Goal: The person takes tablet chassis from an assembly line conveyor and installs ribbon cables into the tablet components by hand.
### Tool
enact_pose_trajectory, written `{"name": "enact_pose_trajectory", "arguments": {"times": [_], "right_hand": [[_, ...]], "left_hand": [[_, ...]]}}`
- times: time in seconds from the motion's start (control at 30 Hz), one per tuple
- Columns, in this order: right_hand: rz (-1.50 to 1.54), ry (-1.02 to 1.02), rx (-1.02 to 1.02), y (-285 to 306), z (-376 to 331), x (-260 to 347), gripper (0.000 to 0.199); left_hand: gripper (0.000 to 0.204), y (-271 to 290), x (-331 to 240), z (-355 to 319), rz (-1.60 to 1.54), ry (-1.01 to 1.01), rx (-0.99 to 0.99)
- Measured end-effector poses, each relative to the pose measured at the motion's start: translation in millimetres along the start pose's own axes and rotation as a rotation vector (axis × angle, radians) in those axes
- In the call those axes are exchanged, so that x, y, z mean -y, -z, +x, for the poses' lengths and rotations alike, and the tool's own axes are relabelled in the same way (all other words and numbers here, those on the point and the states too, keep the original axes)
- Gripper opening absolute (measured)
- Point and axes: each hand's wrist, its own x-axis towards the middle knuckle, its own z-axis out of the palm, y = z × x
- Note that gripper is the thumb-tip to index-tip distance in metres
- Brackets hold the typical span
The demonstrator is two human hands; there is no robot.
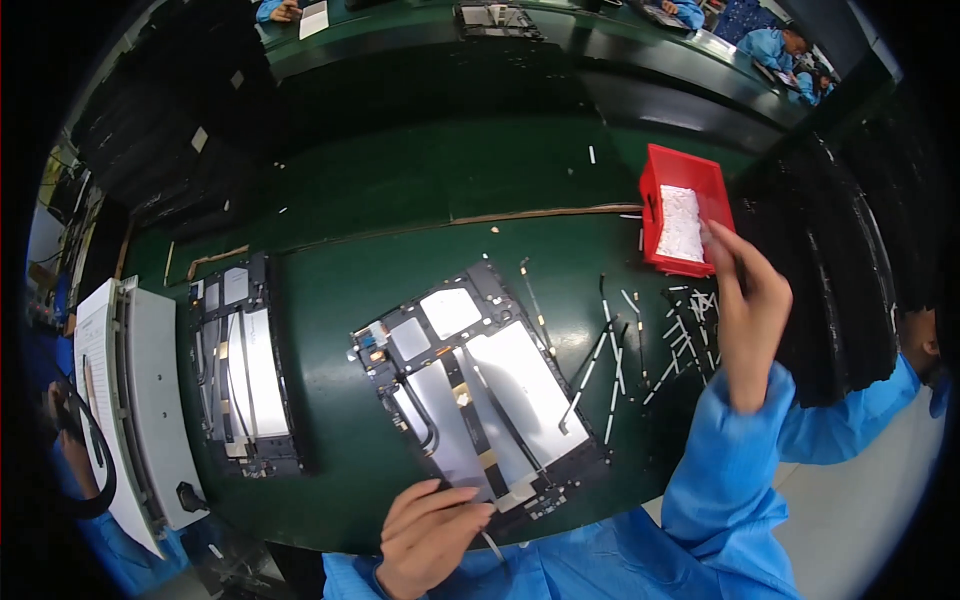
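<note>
An opened tablet (525, 380) lies tilted before me, its silver battery panels, black frame and flat cables exposed. My left hand (430, 535) is closed at its near-left edge, thumb and fingertips together on the frame. A thin pale strip (493, 548) hangs beside that thumb; whether the hand holds it is unclear. At the right, my right hand (750, 310) reaches to the near-right rim of a red bin (690, 165). Its thumb and forefinger are pinched, with something small and whitish perhaps between them. White pieces (681, 225) fill part of the bin.
A second opened tablet (245, 365) lies to the left, beside a white box with a paper sheet (97, 350). Black-and-white strips (690, 330) are scattered below the bin. Dark stacks (825, 240) flank the green table (400, 235). People in blue work at the far tables.
</note>
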Motion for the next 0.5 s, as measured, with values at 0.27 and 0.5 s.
{"name": "enact_pose_trajectory", "arguments": {"times": [0.27,0.5], "right_hand": [[0.160,0.127,0.743,4.6,-63.2,51.8,0.034],[0.420,0.462,0.819,-43.4,-147.9,69.8,0.026]], "left_hand": [[0.009,8.1,23.7,12.7,-0.128,0.314,-0.079],[0.009,5.5,44.2,16.5,-0.142,0.309,-0.068]]}}
